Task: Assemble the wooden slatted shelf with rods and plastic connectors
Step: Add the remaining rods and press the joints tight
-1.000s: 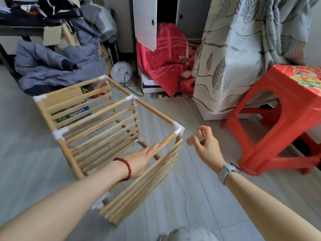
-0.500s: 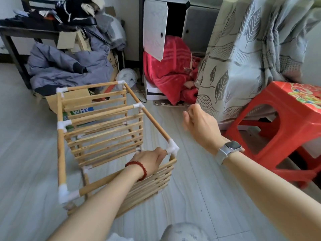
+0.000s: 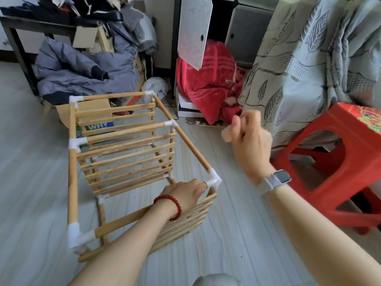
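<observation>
Since the earlier frame, the right hand [image 3: 248, 139] has lifted away from the shelf toward the centre right, and the frame has swung round so its open top faces up. That hand now hovers in the air with its fingers curled; motion blur hides whether it holds anything. The left hand [image 3: 185, 191] grips the near top rod [image 3: 123, 220] just beside a white plastic connector [image 3: 213, 179] at the shelf's near right corner. The wooden slatted shelf [image 3: 125, 162] stands on the pale floor [image 3: 31, 172] at centre left. A red stool [image 3: 340, 162] sits at right, with a red blanket [image 3: 208, 83] behind.
</observation>
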A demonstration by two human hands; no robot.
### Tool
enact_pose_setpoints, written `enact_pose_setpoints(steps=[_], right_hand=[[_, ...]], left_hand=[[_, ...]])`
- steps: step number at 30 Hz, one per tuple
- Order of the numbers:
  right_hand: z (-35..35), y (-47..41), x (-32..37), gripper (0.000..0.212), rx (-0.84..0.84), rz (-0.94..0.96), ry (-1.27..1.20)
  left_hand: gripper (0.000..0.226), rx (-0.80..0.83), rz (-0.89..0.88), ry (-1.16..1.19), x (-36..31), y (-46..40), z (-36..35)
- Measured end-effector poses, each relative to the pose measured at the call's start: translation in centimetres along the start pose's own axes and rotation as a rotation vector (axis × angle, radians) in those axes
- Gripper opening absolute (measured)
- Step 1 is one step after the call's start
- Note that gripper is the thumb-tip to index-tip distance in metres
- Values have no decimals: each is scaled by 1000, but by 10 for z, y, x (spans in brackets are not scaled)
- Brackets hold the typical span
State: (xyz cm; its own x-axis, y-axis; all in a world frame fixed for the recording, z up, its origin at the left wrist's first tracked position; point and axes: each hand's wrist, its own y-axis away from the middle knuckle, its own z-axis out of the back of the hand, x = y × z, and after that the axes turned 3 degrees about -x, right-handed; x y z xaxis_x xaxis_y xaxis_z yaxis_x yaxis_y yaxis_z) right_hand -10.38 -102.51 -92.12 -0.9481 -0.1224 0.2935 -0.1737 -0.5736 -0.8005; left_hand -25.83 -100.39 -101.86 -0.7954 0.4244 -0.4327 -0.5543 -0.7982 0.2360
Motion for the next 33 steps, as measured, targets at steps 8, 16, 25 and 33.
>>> enact_pose_setpoints(steps=[8, 16, 25, 33], right_hand=[[-14, -9, -11, 31, 102, -116, 31], [-26, 30, -15, 29, 450, -58, 77], [-22, 49, -25, 21, 574, -149, 132], [-7, 77, -23, 20, 584, -212, 15]], left_hand=[[37, -3, -10, -23, -1, 4, 3], [37, -25, -13, -16, 0, 3, 4], [33, -36, -27, -13, 0, 5, 2], [28, -48, -27, -33, 1, 4, -3]])
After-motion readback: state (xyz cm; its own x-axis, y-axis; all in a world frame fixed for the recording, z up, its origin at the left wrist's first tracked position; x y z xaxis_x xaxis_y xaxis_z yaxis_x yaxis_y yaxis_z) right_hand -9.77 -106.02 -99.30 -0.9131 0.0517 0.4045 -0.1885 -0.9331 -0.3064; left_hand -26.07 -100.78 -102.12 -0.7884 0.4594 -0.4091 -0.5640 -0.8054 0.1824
